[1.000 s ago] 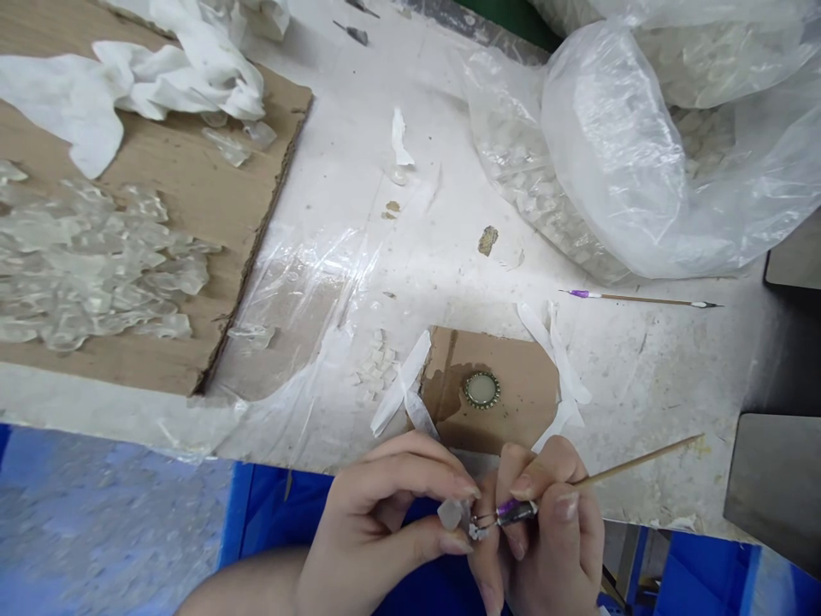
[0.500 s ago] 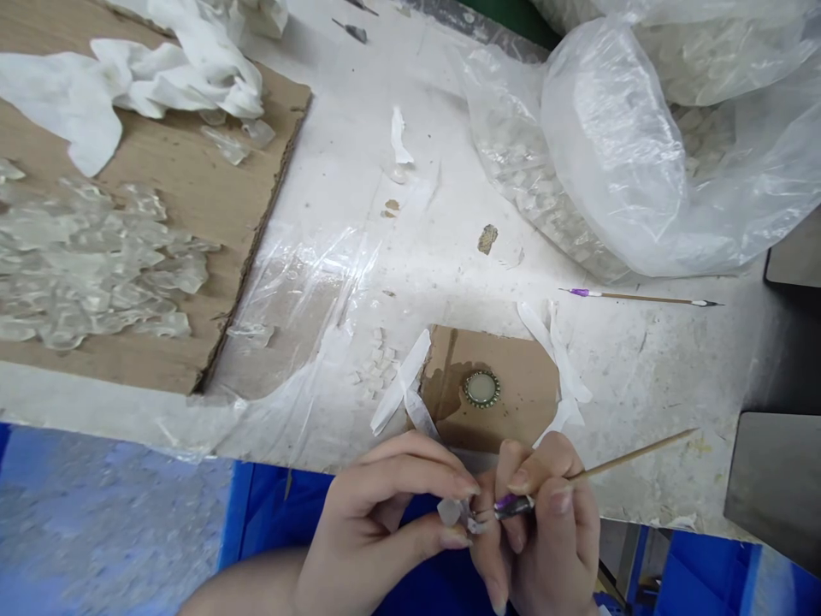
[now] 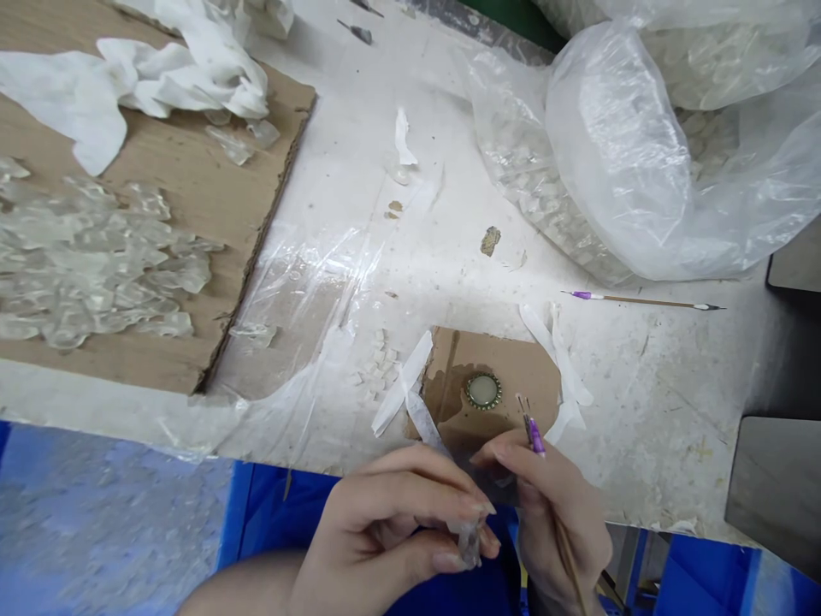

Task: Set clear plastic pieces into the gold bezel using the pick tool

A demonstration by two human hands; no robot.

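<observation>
Pinched between the thumb and fingers of my left hand (image 3: 398, 522) is a small clear piece (image 3: 469, 541), partly covered by the fingertips. My right hand (image 3: 555, 513) grips a thin wooden stick tool (image 3: 567, 552) with a purple-wrapped end and a fine forked tip, pointing up and away from me. That tip is over a small cardboard piece (image 3: 506, 351), close to a round bottle cap (image 3: 483, 391) with a crimped edge and pale liquid-looking filling. A dark wet stain surrounds the cap.
Small pale cubes (image 3: 380, 366) lie left of the cardboard, beside white tape strips (image 3: 404, 385). Another purple-ended stick (image 3: 647, 301) rests to the right. Plastic bags (image 3: 616, 154) stand at the back right. A large cardboard sheet (image 3: 192, 192) carries many clear pieces (image 3: 96, 257) and a white cloth (image 3: 186, 73).
My right hand has swung the stick's purple end away from the clear piece, up over the cardboard near the cap. My left hand has turned the clear piece and shifted slightly right.
</observation>
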